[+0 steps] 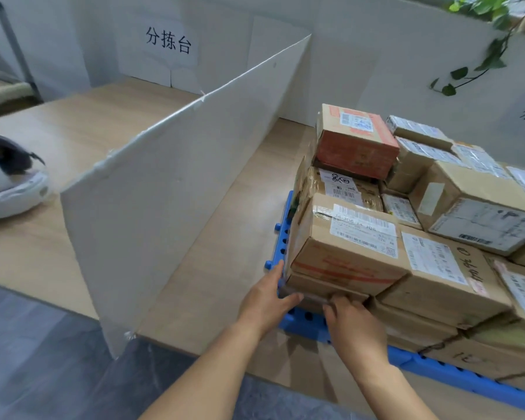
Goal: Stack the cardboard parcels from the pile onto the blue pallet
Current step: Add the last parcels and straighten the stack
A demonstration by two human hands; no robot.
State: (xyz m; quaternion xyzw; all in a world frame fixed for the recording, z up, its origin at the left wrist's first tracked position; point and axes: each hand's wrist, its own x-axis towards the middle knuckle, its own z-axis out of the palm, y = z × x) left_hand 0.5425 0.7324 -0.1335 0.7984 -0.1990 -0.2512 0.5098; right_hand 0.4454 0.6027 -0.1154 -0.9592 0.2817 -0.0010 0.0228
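A flat cardboard parcel (322,291) at the near-left corner of the blue pallet (308,324) is gripped at its front edge by both hands. The left hand (265,301) is wrapped round the parcel's corner, thumb laid along its side and fingers curled under the front edge; the right hand (353,322) is pinched on that edge just beside it. Directly above the hands, a taped parcel with a white label (346,241) is rested on the held one, and it appears tilted, its left side lifted. Beyond it, further from the hands, a brown tape-wrapped parcel (340,184) and a red-sided parcel (358,140) are stacked higher.

If the bottom parcel is tugged or shoved sharply, the tilted parcel above could be slid off to the left, onto the wooden table (209,268), and the tall column behind could be toppled with it. The fingers under the edge could also be pinched against the pallet. To the left of the hands, the white divider board (164,183) could be knocked by anything falling.
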